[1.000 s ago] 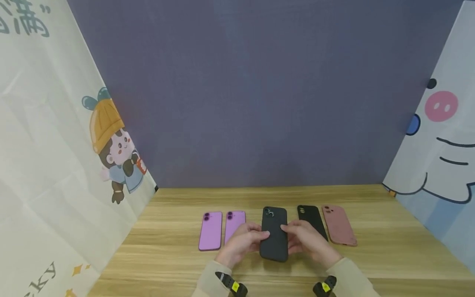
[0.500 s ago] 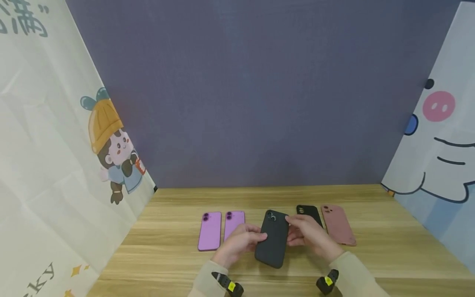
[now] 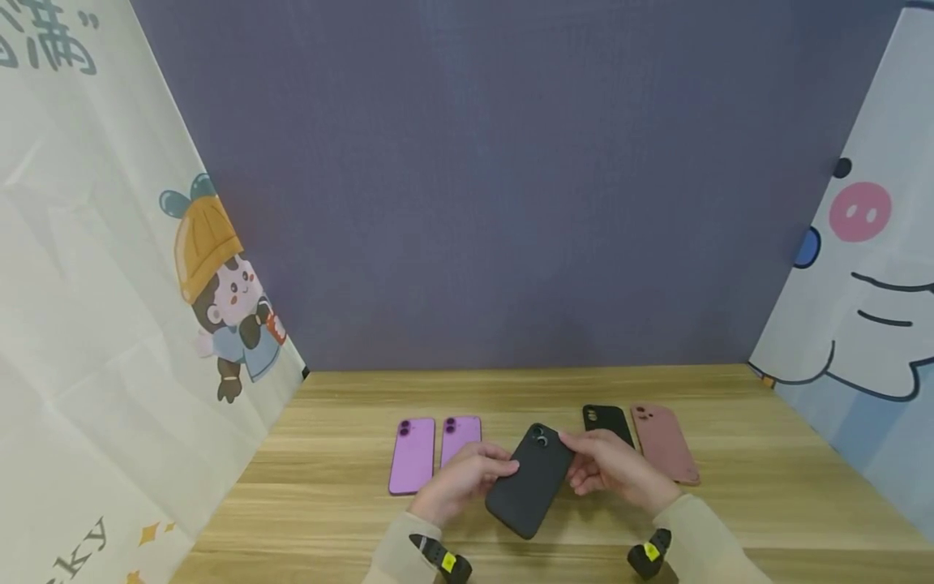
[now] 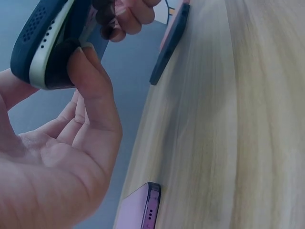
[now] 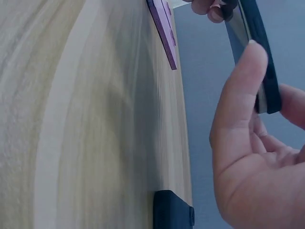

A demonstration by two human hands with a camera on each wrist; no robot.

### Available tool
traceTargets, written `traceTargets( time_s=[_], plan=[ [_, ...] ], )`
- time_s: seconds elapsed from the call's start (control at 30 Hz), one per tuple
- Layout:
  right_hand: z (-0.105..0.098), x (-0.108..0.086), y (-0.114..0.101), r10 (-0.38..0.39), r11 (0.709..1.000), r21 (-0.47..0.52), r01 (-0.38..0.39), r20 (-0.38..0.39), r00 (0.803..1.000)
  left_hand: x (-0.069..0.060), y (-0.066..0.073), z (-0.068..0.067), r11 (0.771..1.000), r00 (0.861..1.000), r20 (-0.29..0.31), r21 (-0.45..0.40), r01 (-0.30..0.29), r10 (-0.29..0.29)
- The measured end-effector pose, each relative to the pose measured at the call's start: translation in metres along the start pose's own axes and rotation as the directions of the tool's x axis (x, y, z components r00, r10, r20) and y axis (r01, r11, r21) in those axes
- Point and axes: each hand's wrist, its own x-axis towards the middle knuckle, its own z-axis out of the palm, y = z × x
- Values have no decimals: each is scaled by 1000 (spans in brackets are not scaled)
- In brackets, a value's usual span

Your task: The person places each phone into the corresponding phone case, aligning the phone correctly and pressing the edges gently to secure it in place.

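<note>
Above the wooden table [image 3: 306, 454], a person's left hand [image 3: 469, 480] and right hand [image 3: 611, 464] both pinch the black-cased phone [image 3: 527, 488] held between them, its long axis slanting away from the wearer toward the right hand, camera lenses [image 3: 540, 436] nearest those fingers

The table [image 3: 321, 519] looks like smooth, grained wood; above the table, the dark phone [image 3: 529, 487] has a matt back; behind the table, the backdrop [image 3: 474, 186] resembles matt cloth.
</note>
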Motion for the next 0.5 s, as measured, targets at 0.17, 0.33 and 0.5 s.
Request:
traceTargets(
  time_s=[0.17, 0.33, 0.5],
  plan=[
    [-1, 0, 3, -15, 1000, -9, 14, -16, 1000, -1, 2, -1, 1000, 1000, -10, 12, 7, -7],
    [-1, 0, 6, -22, 1000, -23, 21, -28, 999, -1, 3, 0, 1000, 1000, -5, 18, 11, -11],
    [-3, -1, 7, -16, 1000, -12, 17, 43, 999, 0, 3, 0, 1000, 1000, -8, 22, 10, -10]
  ],
)
